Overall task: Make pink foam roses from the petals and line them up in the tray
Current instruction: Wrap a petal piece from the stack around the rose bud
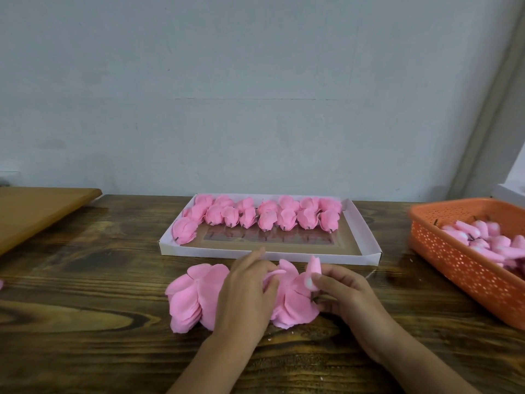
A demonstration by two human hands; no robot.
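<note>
While the right hand (339, 291) pinches a small pink bud (312, 273) upright in its grip, the left hand (248, 285) lies over the petals (193, 297) heaped on the desk (85, 322), fingertips seemingly teasing one loose; whether that grip has closed on a petal cannot be told. The tray (366, 231) sits at twelve o'clock, its far half lined with finished roses (267, 214), one more begun at the near left. An orange basket (460, 260) of buds waits at two o'clock. Done well, the step likely means lifting a single petal cleanly, wrapping it snugly round the bud's base, and keeping the pinch gentle so the foam is not creased.
</note>
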